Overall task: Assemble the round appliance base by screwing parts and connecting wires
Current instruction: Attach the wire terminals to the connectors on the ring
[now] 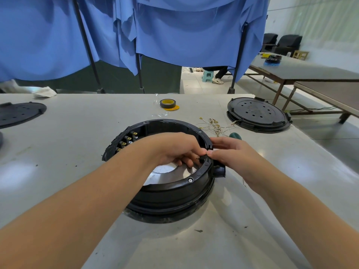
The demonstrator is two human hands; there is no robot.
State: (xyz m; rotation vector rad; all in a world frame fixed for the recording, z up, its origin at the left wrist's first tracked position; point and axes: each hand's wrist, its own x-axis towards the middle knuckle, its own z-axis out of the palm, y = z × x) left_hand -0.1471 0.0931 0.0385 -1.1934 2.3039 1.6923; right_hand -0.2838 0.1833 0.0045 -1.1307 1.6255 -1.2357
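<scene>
Both hands meet at the round base's point(171, 193) 3 o'clock rim: left hand point(174, 150) and right hand point(231, 154) each pinch 1 small black connector point(203, 158).

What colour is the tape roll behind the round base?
Black outside, yellow core; the tape roll shows clearly in the head view.
</scene>
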